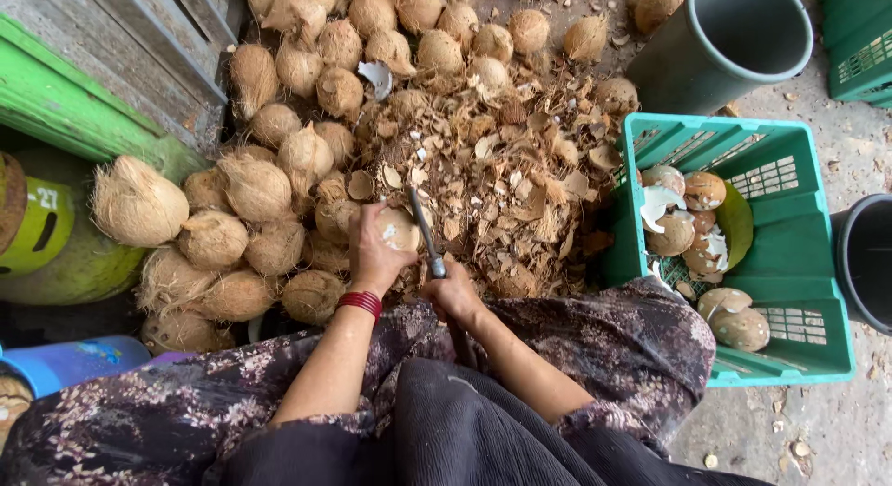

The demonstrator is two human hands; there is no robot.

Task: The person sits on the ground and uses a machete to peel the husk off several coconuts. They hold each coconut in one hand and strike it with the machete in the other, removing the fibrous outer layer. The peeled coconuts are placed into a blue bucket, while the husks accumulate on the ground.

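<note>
- Step in hand, as judged: shelling a coconut [400, 229]. The left hand [372, 254] cups it from the left, fingers wrapped round it, just above the lap. A pale patch shows where shell is already off.
- The right hand [452, 291] is closed round the handle of a knife [426, 233]; the blade points up and away and lies against the right side of the held coconut.
- Grip state: both hands closed and loaded, left on the coconut, right on the knife. A red bangle [360, 302] sits on the left wrist.
- Next move, as judged: it calls for a firm left hold, fingers kept clear of the blade line, and the nut turned to bring intact shell to the edge.
- A heap of shell chips [502, 170] lies just beyond the hands; a pile of husked, fibrous coconuts [279, 161] fills the ground to the left and far side.
- Green plastic crate [790, 263] at the right, with lattice walls, holds shelled nuts [683, 221] and white fragments.
- Grey round bin [734, 40] behind the crate; a dark bin [864, 258] at the right edge.
- Yellow-green rounded container [56, 244] at the far left carries a small marking; blue object [65, 361] below it.
</note>
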